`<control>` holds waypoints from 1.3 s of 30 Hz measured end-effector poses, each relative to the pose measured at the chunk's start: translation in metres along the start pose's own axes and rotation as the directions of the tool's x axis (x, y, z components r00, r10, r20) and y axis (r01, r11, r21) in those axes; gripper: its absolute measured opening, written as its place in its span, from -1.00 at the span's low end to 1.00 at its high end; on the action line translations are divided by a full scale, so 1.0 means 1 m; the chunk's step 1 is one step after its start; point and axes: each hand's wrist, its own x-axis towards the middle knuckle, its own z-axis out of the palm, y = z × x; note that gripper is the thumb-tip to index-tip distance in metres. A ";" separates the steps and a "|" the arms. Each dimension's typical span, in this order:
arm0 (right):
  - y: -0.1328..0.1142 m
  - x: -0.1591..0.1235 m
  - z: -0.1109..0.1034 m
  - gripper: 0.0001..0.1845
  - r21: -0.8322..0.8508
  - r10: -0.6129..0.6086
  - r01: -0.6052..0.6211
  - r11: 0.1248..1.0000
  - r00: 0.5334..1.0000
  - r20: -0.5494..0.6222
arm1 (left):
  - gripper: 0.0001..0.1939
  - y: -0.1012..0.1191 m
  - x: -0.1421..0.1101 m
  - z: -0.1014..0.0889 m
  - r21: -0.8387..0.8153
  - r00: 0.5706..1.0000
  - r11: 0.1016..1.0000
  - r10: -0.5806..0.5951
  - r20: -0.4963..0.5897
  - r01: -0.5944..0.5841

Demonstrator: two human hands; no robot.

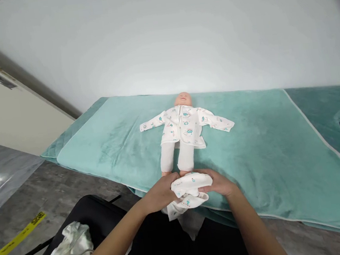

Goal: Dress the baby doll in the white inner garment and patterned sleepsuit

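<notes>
Hands — left hand (pixel 161 194) and right hand (pixel 217 182) both gripping bunched garment (pixel 189 188) | at doll (pixel 181 132) feet

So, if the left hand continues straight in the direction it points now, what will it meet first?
The left hand points right, across the bunched white cloth it grips. Past the cloth it would probably meet the right hand, which holds the other side. The doll's feet lie just beyond.

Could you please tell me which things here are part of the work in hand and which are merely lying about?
In hand:
- left hand and right hand, both gripping the printed baby garment
- baby doll, its feet by the garment
- teal towel under the doll

Lying about:
- white satin cloth on the black chair
- yellow floor tape
</notes>
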 end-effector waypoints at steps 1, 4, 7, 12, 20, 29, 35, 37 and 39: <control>0.004 0.000 0.001 -0.40 0.007 0.005 -0.004 1.000 0.999 -0.039 | -0.76 -0.001 0.001 -0.002 -0.003 1.000 1.000 0.004 -0.028 -0.004; 0.018 0.001 0.001 -0.51 0.016 -0.006 0.009 1.000 0.989 -0.150 | -0.77 -0.005 0.009 -0.010 -0.021 0.996 0.999 0.045 -0.071 -0.047; 0.029 0.004 0.000 -0.52 0.027 -0.041 0.048 0.998 0.976 -0.212 | -0.86 -0.006 0.019 -0.016 -0.001 0.990 0.997 0.076 -0.122 -0.076; 0.035 0.010 0.006 -0.52 0.174 -0.040 0.091 0.980 0.960 -0.277 | -0.85 -0.003 0.028 -0.017 0.121 0.959 0.988 0.127 -0.253 -0.099; 0.037 0.009 0.011 -0.43 0.411 -0.025 0.148 0.900 0.957 -0.290 | -0.76 -0.011 0.030 -0.022 -0.075 0.986 0.994 0.074 -0.150 -0.086; 0.029 0.008 0.009 -0.59 0.234 -0.080 0.160 0.959 0.944 -0.320 | -0.85 -0.028 0.044 -0.001 -0.256 0.939 0.947 0.103 -0.327 -0.193; 0.031 0.000 0.003 -0.27 0.292 0.007 0.034 0.956 0.990 -0.138 | -0.70 -0.027 0.012 0.015 -0.492 0.970 0.866 -0.030 -0.240 -0.095; 0.031 -0.002 0.003 -0.28 0.263 0.010 0.029 0.964 0.989 -0.147 | -0.60 -0.031 0.003 0.018 -0.500 0.982 0.861 -0.006 -0.187 -0.090; 0.028 -0.001 0.005 -0.41 0.228 -0.016 0.060 0.972 0.982 -0.187 | -0.59 -0.034 0.001 0.020 -0.489 0.979 0.865 0.015 -0.205 -0.116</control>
